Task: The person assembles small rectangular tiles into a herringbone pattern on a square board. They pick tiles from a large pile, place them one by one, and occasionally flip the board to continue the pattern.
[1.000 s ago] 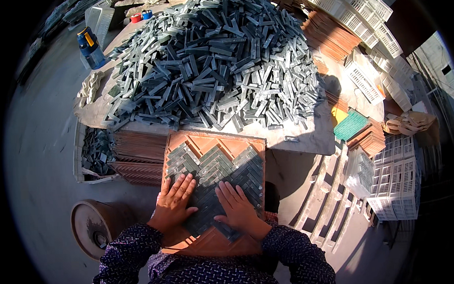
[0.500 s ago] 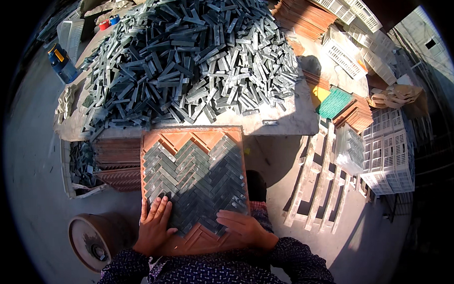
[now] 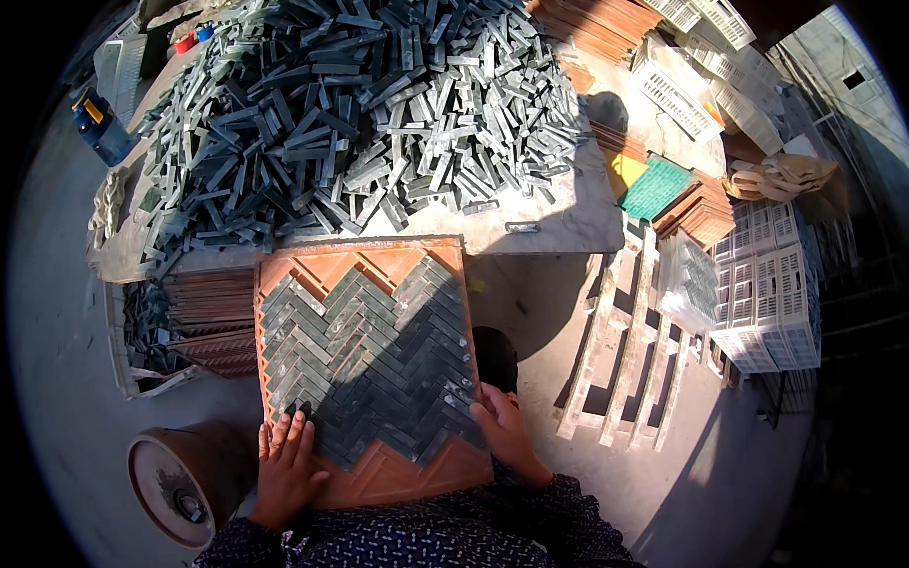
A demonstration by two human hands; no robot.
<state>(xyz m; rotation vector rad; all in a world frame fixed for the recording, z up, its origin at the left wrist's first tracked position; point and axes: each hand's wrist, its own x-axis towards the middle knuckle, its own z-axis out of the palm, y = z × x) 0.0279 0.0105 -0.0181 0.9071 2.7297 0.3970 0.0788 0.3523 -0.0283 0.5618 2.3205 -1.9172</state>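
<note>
1. Resting at the near left corner of the orange tray [image 3: 406, 483], the left hand [image 3: 286, 472] lies with its fingers stretched out and slightly apart, its thumb pointing in over the tray.
2. At the tray's right edge, near its close end, sits the right hand [image 3: 506, 432], thumb over the rim; its other fingers are partly hidden, so whether they close around the edge I cannot tell.
3. The tray itself is just in front of the person's patterned clothing [image 3: 414, 546].
4. Inside the tray, dark green-grey strips [image 3: 362, 352] form a herringbone; bare orange shows in zigzags at its far and near ends, and shadow covers much of its right half.
5. Beyond the tray, a table [image 3: 587, 214] bears a large heap of loose strips [image 3: 368, 107]; the tray's far edge overlaps the table's front in view.
6. Left of the tray are a stack of thin brown sheets [image 3: 215, 307] and, nearer the person, a round brown bucket [image 3: 171, 489].
7. Right of the tray, well apart, a slatted pallet [image 3: 617, 353] lies on the floor, with white crates [image 3: 771, 303] farther out.
</note>
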